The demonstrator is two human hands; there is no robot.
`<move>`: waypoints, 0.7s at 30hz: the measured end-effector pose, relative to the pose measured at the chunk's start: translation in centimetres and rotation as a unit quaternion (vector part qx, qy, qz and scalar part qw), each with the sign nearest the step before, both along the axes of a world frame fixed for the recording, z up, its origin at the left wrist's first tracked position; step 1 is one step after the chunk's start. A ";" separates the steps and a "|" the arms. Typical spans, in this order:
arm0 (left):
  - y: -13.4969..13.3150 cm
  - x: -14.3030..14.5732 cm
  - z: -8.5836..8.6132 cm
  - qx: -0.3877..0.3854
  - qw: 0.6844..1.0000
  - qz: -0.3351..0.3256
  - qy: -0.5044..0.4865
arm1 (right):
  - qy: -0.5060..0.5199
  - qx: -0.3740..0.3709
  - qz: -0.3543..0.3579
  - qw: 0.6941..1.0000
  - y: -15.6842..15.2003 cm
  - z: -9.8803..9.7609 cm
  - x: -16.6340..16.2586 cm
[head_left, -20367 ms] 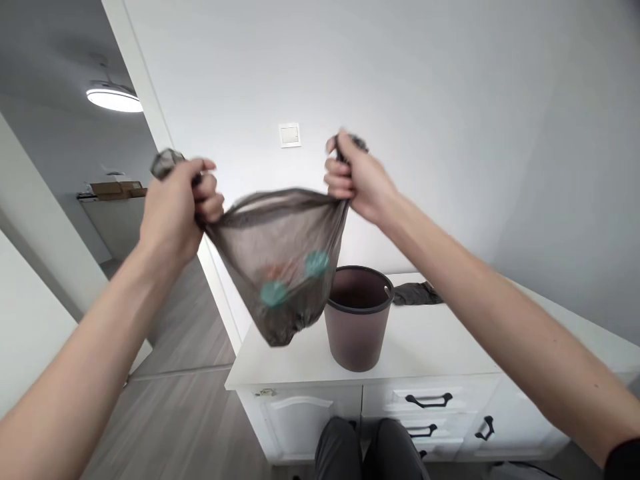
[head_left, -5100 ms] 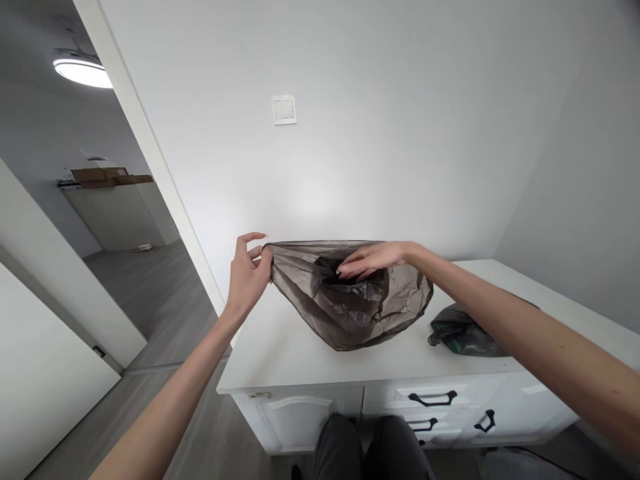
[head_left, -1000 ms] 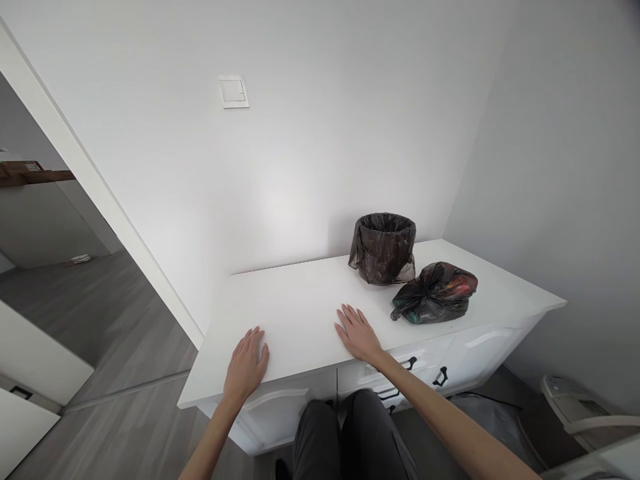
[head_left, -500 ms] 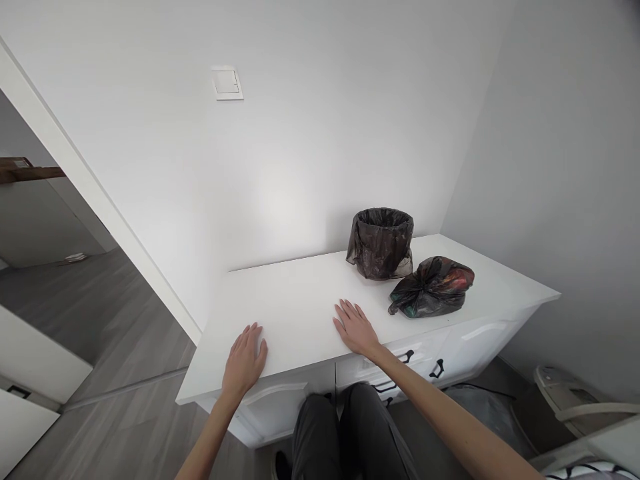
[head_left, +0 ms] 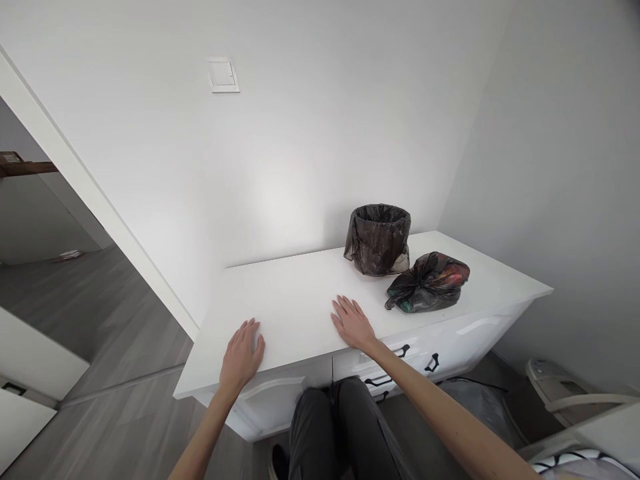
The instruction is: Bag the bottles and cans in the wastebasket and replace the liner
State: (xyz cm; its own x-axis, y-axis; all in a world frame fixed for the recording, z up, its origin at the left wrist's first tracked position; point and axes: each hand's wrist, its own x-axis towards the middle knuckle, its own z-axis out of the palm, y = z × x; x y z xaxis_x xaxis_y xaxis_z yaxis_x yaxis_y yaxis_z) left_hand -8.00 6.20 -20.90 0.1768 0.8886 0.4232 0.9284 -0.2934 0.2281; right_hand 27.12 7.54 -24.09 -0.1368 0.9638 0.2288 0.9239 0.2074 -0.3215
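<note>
My left hand (head_left: 241, 354) lies flat on the white cabinet top (head_left: 293, 293) near its left front edge, fingers stretched out and holding nothing. Also palm down, my right hand (head_left: 353, 323) rests near the front edge at the middle, its fingers slightly spread. To the right of it lies a knotted black plastic bag (head_left: 429, 285), with reddish and green contents showing through. Behind that bag, close to the wall, stands a trash bin (head_left: 379, 243) lined with a black bag folded over its rim. Neither hand touches the bag or the bin.
Below the top are white cabinet doors and drawers with black handles (head_left: 433, 363). A light switch (head_left: 223, 75) is on the wall. On the left is a doorway with a white frame (head_left: 100, 193). A pale appliance with a curved handle (head_left: 565, 393) stands at lower right.
The view has shifted slightly, so everything sits a little higher and further left. Both hands remain where they were on the cabinet top; the bag and bin have not moved.
</note>
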 end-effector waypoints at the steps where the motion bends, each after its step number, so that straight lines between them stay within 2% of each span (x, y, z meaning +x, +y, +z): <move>1: 0.0 0.0 0.0 -0.001 1.000 0.002 0.000 | 0.001 0.002 0.000 1.000 0.0 -0.1 0.0; 21: 0.1 0.5 0.5 -0.019 1.000 0.017 -0.011 | 0.011 0.000 -0.001 1.000 0.0 0.4 0.3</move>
